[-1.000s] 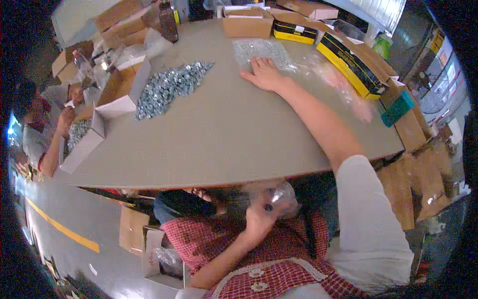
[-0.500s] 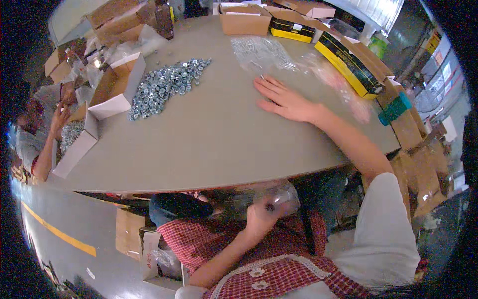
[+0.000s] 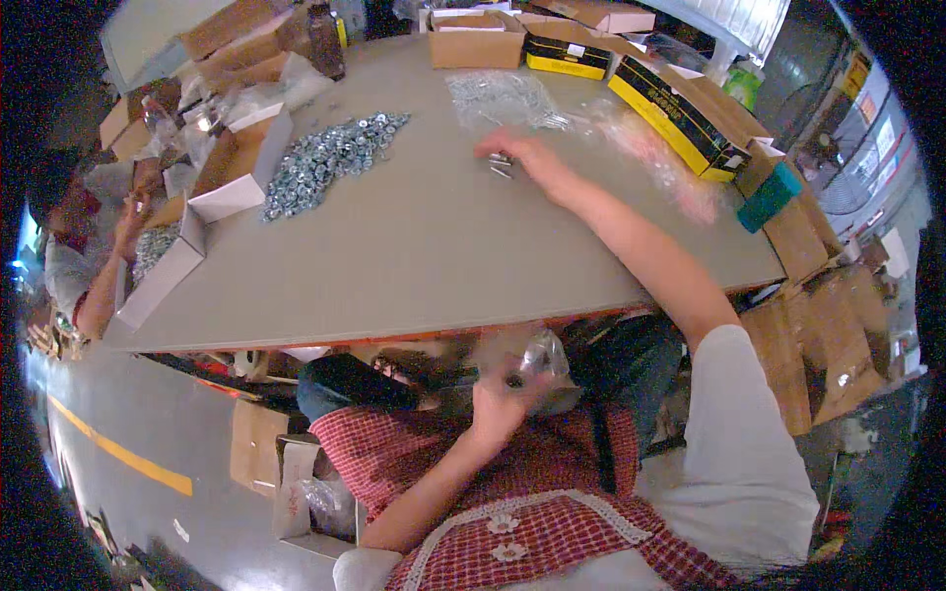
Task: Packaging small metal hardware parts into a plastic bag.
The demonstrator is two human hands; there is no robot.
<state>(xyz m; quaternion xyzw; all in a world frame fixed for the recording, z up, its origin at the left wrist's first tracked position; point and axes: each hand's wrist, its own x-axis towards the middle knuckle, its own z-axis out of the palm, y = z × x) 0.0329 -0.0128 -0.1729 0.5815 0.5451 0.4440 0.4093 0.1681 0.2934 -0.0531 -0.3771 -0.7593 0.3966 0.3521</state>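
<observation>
Small metal pins [image 3: 501, 161] at the curled fingers of the right hand [image 3: 524, 158], whose grip cannot be told, well apart from the left hand [image 3: 498, 406], which clasps a clear plastic bag [image 3: 544, 357], with heaped metal fittings [image 3: 325, 163] lying left of the right hand.

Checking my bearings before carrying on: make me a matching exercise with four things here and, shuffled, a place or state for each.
1. left hand
2. right hand
3. metal pile
4. green pad

A. at the table's right edge
B. beside loose metal pins
C. holding a clear bag
D. on the table's left side

Pairs: 1-C; 2-B; 3-D; 4-A
</observation>
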